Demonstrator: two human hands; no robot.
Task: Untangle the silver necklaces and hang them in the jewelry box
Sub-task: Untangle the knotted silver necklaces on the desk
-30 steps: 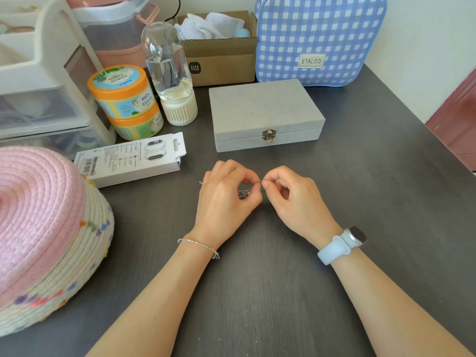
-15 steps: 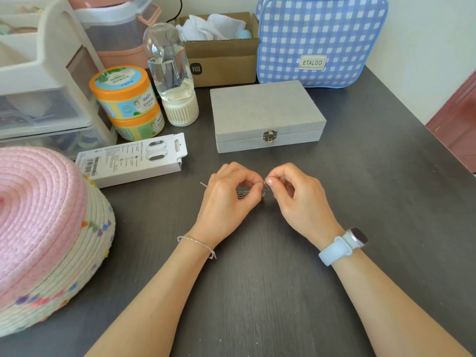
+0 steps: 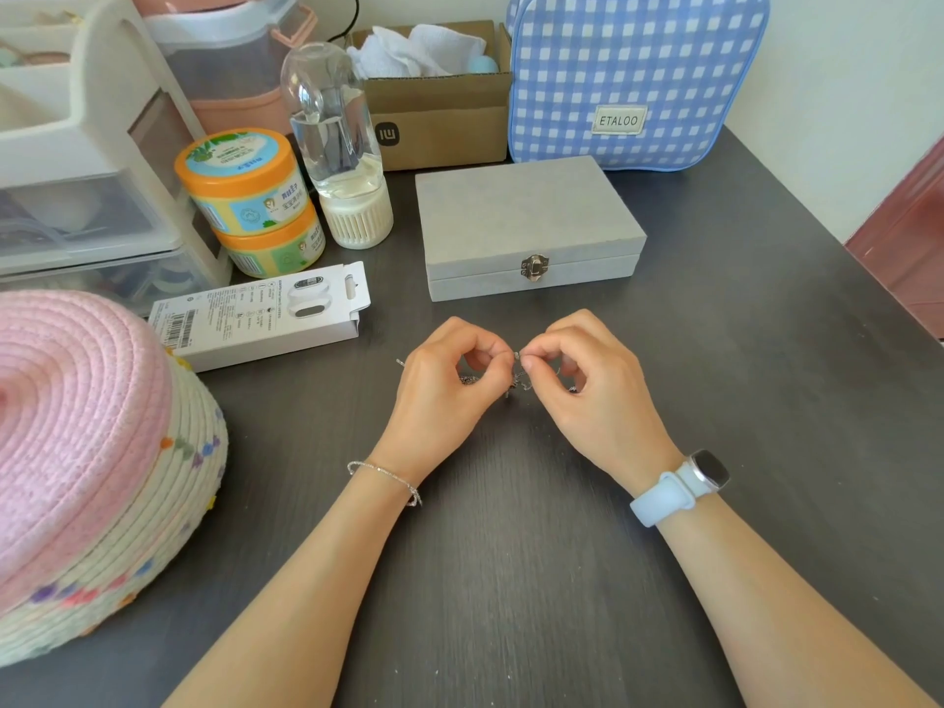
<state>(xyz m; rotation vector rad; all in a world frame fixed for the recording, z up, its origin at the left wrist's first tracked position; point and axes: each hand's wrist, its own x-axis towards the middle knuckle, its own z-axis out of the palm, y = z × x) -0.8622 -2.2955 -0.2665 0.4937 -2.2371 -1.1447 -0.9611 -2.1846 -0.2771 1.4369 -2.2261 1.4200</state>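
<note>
— What do the fingers hold?
— Left hand [image 3: 442, 396] and right hand [image 3: 595, 396] each pinch the tangled silver necklaces [image 3: 516, 383] between curled fingertips, just above the dark table [image 3: 511, 580].
— The jewelry box [image 3: 528, 224]?
— Latched shut, just behind the hands.

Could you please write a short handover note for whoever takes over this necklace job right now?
Left hand: pinching the tangled silver necklaces.
Right hand: pinching the same tangle, fingertips almost meeting the left's.
Chains hang in a small clump between both hands, just above the dark table.
Grey jewelry box sits behind the hands, lid down, clasp facing the person.
Done: nothing hung; tangle looks unresolved.
Left: separate the chains, open the box, hang each one.
</note>
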